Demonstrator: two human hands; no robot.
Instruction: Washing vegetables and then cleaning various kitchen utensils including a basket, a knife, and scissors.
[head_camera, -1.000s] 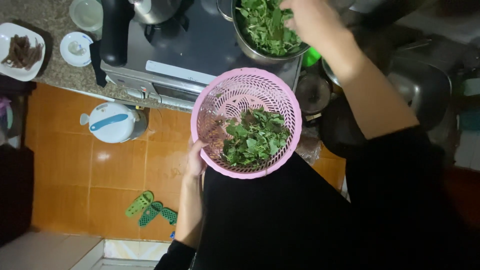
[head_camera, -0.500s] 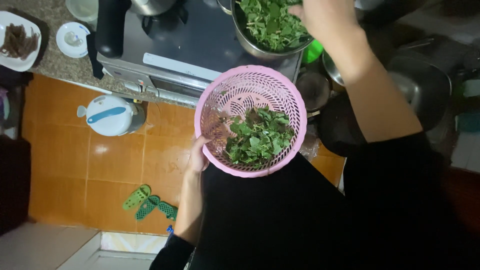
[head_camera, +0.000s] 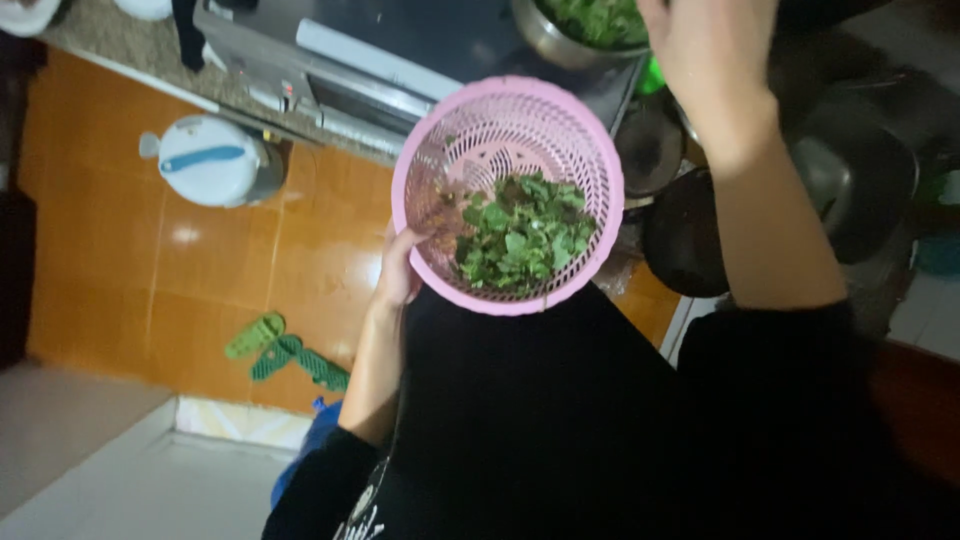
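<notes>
Lifted from the one metal pot (head_camera: 560, 35), right hand (head_camera: 715, 60) hangs loosely open; left hand (head_camera: 400, 270) grips one pink basket (head_camera: 420, 170).

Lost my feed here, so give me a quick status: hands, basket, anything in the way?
Left hand grips pink basket rim. Right hand raised by metal pot, grip unclear. Greens in basket. Nothing between basket and pot.

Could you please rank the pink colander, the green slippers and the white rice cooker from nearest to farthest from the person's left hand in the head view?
From the left hand:
1. Pink colander, touching the hand, held at its rim.
2. Green slippers, on the orange floor tiles below the forearm.
3. White rice cooker, on the floor beside the counter, a little farther off.
</notes>
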